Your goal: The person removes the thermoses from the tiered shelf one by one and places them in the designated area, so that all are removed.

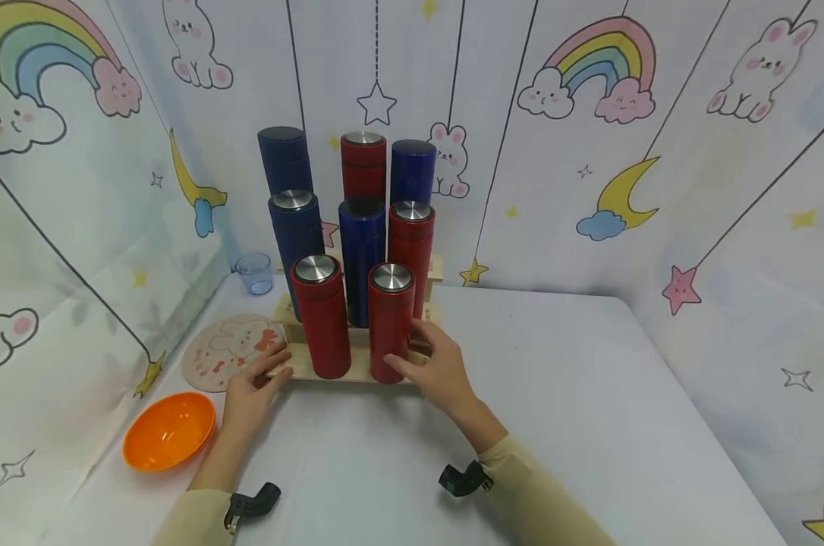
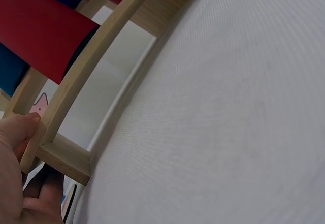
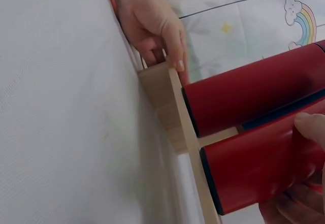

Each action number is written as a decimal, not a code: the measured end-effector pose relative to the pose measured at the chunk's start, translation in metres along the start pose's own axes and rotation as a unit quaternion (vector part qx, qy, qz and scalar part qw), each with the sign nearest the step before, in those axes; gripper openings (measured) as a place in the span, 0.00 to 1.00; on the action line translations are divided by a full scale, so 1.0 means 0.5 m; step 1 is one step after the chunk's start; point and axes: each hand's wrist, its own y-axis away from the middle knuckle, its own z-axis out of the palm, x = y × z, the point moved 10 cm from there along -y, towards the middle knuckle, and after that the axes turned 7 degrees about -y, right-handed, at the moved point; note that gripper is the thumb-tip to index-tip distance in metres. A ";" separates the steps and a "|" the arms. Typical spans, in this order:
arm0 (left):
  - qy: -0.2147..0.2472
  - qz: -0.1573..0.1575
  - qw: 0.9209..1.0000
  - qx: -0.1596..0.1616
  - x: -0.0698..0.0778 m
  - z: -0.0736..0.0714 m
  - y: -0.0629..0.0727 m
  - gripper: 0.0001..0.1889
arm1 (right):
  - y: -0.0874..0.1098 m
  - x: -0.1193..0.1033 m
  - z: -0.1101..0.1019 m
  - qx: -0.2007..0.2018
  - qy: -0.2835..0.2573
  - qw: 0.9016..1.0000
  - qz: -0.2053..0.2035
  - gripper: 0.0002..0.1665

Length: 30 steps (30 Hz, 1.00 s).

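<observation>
Holding the front right red bottle (image 1: 388,326), my right hand (image 1: 446,371) is open only as wide as its body, thumb on one side and fingers curled round the other. That bottle is upright at the lowest step of the wooden rack (image 1: 360,365), to the right of a second red bottle (image 1: 325,330). I have the left hand (image 1: 251,383) nearly closed, thumb and fingers pinching the left end of the rack. Behind the front pair I see two more rows of three bottles each, in dark blue, blue and red. The rack stands on the white tabletop (image 1: 555,394); to its left lie a round mat (image 1: 214,356) and an orange bowl (image 1: 169,434), with a clear cup (image 1: 255,274) farther back.
</observation>
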 end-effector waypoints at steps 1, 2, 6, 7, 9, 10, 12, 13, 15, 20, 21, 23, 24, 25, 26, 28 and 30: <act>0.000 0.000 1.000 -0.001 -0.001 0.002 -0.001 0.18 | 0.000 0.001 -0.002 0.002 0.000 1.000 0.003 0.37; 0.002 -0.003 1.000 -0.003 -0.003 0.006 -0.001 0.18 | 0.001 0.003 -0.004 0.003 -0.001 1.000 0.009 0.38; 0.000 -0.015 1.000 -0.018 -0.015 0.025 0.002 0.18 | 0.009 0.018 -0.014 0.005 0.001 0.999 0.037 0.38; -0.001 -0.019 1.000 -0.022 -0.019 0.029 0.002 0.19 | 0.011 0.021 -0.015 0.005 0.002 0.999 0.042 0.38; -0.003 -0.021 0.999 -0.025 -0.022 0.033 0.000 0.19 | 0.010 0.025 -0.016 0.003 0.003 0.999 0.046 0.38; -0.004 -0.021 0.999 -0.023 -0.023 0.033 -0.003 0.19 | 0.008 0.026 -0.016 0.003 0.003 0.999 0.046 0.39; -0.007 -0.019 1.000 -0.019 -0.021 0.030 -0.008 0.19 | 0.001 0.023 -0.016 0.002 0.006 0.999 0.041 0.39; -0.006 -0.019 1.000 -0.017 -0.019 0.027 -0.011 0.19 | -0.003 0.020 -0.016 0.002 0.005 0.999 0.036 0.39; -0.003 -0.014 1.000 -0.011 -0.011 0.021 -0.016 0.19 | -0.010 0.014 -0.016 0.004 0.006 1.000 0.028 0.39; 0.000 -0.021 1.000 -0.002 0.000 0.007 -0.010 0.19 | -0.007 -0.004 -0.010 0.003 0.012 1.000 0.008 0.38; -0.001 -0.029 1.000 0.001 -0.001 0.004 -0.005 0.19 | -0.004 -0.007 -0.007 0.001 0.013 1.000 0.003 0.38; -0.011 -0.044 0.999 0.009 -0.005 -0.002 0.007 0.19 | 0.005 -0.012 0.001 -0.004 0.013 1.000 -0.007 0.38; -0.015 -0.051 0.998 0.013 -0.007 -0.005 0.012 0.19 | 0.010 -0.014 0.004 -0.005 0.013 1.000 -0.012 0.38; -0.017 -0.055 0.998 0.017 -0.009 -0.006 0.016 0.19 | 0.014 -0.014 0.006 -0.005 0.016 1.000 -0.015 0.38; -0.020 -0.060 0.998 0.019 -0.011 -0.007 0.020 0.19 | 0.018 -0.014 0.007 -0.003 0.017 1.000 -0.019 0.38; -0.018 -0.065 0.997 0.021 -0.014 -0.005 0.022 0.19 | 0.023 -0.011 0.004 0.004 0.016 1.000 -0.022 0.38; -0.011 -0.063 0.998 0.017 -0.014 0.000 0.016 0.19 | 0.022 -0.009 -0.002 0.014 0.019 0.999 -0.024 0.38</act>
